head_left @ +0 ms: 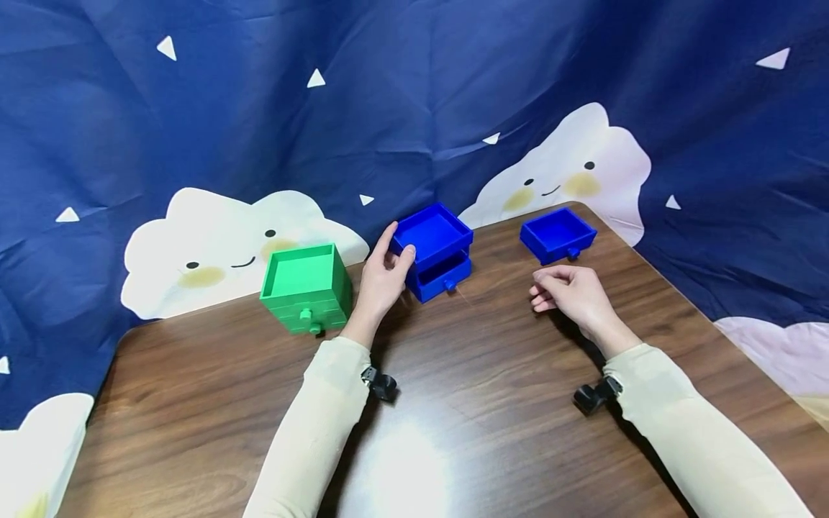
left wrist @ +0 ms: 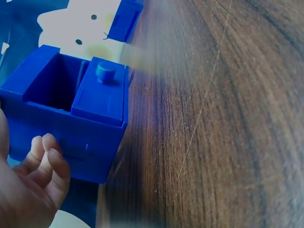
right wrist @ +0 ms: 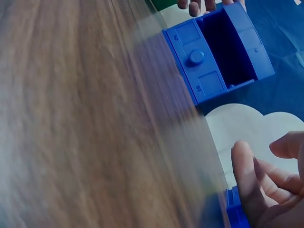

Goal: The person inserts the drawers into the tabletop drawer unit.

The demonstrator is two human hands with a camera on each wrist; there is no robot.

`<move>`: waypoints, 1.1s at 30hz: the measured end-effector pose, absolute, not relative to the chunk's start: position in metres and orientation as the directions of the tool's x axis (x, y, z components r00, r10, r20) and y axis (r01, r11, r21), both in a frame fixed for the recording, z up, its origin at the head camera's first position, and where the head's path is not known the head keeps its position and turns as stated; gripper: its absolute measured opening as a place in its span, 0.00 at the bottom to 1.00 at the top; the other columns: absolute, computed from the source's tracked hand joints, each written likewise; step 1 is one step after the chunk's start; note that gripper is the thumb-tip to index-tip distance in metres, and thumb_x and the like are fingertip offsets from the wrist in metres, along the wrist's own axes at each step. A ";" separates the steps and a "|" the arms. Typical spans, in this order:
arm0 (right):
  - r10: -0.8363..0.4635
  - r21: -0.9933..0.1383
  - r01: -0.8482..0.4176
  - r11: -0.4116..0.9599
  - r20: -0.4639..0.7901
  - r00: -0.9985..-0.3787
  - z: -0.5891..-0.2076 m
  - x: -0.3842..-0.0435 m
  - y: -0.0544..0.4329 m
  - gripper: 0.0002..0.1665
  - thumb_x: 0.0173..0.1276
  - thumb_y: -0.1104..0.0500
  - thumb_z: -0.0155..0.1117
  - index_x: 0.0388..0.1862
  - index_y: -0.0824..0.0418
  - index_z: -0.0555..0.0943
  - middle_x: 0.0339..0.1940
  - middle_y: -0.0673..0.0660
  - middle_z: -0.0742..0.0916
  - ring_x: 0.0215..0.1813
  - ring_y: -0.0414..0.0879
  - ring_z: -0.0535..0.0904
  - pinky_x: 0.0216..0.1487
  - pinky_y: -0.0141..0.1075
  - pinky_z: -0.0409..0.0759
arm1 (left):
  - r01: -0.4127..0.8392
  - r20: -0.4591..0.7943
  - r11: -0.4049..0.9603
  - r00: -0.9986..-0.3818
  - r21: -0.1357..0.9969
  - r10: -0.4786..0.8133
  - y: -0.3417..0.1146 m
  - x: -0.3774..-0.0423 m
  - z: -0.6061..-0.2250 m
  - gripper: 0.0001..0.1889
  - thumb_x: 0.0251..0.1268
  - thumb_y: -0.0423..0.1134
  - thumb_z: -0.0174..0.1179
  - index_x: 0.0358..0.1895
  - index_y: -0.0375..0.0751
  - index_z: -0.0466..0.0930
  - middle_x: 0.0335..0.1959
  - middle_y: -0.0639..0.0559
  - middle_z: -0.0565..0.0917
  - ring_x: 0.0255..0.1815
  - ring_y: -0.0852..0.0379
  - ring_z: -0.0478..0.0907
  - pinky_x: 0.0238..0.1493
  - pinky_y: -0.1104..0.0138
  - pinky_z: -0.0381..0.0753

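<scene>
A small blue cabinet [head_left: 440, 241] stands near the table's back edge. Its upper slot [left wrist: 59, 83] is vacant, and a lower drawer with a round knob [right wrist: 195, 57] sits in the body. With thumb and forefinger spread across its left side, my left hand [head_left: 381, 282] grips the cabinet near the top; the remaining fingers [left wrist: 57, 166] curl beside the wall. To the right lies a separate blue drawer [head_left: 558, 234], its knob facing the front. My right hand [head_left: 576, 291] hovers just before that drawer, fingers loosely bent, holding nothing.
Left of the blue cabinet is a green cabinet [head_left: 307, 288] with two knobs and a shallow tray top. A dark blue curtain [head_left: 414, 93] with white clouds hangs behind the wooden table [head_left: 492, 403].
</scene>
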State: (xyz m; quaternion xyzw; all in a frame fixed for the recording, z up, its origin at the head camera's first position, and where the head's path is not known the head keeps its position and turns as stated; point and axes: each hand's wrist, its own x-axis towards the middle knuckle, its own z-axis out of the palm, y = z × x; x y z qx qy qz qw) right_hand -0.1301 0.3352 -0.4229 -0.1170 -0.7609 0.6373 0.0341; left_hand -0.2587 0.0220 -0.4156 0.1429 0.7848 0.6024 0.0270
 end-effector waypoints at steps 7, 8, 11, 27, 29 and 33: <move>0.266 -0.973 0.129 0.192 -0.074 -0.961 -0.422 -0.130 0.343 0.26 0.83 0.62 0.57 0.65 0.86 0.73 0.27 0.45 0.90 0.27 0.35 0.89 0.34 0.32 0.91 | 0.203 0.138 0.235 -0.955 0.951 0.263 0.020 -0.260 -0.418 0.34 0.80 0.53 0.61 0.85 0.60 0.64 0.30 0.57 0.73 0.22 0.58 0.71 0.27 0.69 0.75; 0.273 -0.972 0.128 0.196 -0.071 -0.959 -0.422 -0.130 0.344 0.26 0.83 0.62 0.57 0.65 0.86 0.73 0.26 0.44 0.90 0.26 0.35 0.88 0.34 0.32 0.91 | 0.202 0.137 0.237 -0.955 0.950 0.264 0.020 -0.260 -0.419 0.34 0.80 0.53 0.61 0.85 0.60 0.64 0.30 0.56 0.73 0.22 0.58 0.71 0.26 0.69 0.75; 0.286 -0.970 0.114 0.214 -0.049 -0.957 -0.422 -0.130 0.349 0.26 0.83 0.63 0.57 0.65 0.86 0.73 0.25 0.43 0.90 0.25 0.35 0.88 0.33 0.33 0.91 | 0.198 0.134 0.233 -0.955 0.952 0.265 0.020 -0.259 -0.419 0.33 0.80 0.53 0.61 0.85 0.61 0.65 0.30 0.56 0.73 0.21 0.58 0.71 0.27 0.69 0.75; 0.347 -0.945 0.097 0.312 0.018 -0.938 -0.427 -0.132 0.373 0.26 0.83 0.63 0.56 0.67 0.85 0.74 0.25 0.40 0.89 0.25 0.33 0.87 0.32 0.32 0.91 | 0.200 0.134 0.232 -0.953 0.952 0.271 0.021 -0.260 -0.419 0.34 0.81 0.53 0.61 0.85 0.62 0.64 0.30 0.56 0.73 0.22 0.57 0.71 0.27 0.67 0.75; 0.355 -0.940 0.104 0.325 0.019 -0.935 -0.428 -0.134 0.375 0.26 0.83 0.62 0.57 0.67 0.84 0.74 0.25 0.40 0.89 0.25 0.33 0.87 0.32 0.32 0.91 | 0.200 0.134 0.234 -0.953 0.951 0.270 0.021 -0.259 -0.418 0.34 0.81 0.53 0.61 0.85 0.62 0.64 0.30 0.56 0.73 0.22 0.57 0.71 0.27 0.67 0.75; 0.367 -0.932 0.120 0.341 0.015 -0.930 -0.428 -0.136 0.379 0.26 0.83 0.62 0.56 0.67 0.84 0.74 0.25 0.40 0.89 0.24 0.32 0.87 0.32 0.32 0.91 | 0.202 0.136 0.236 -0.954 0.950 0.268 0.021 -0.259 -0.418 0.34 0.80 0.53 0.61 0.85 0.61 0.64 0.30 0.56 0.72 0.22 0.57 0.71 0.27 0.68 0.75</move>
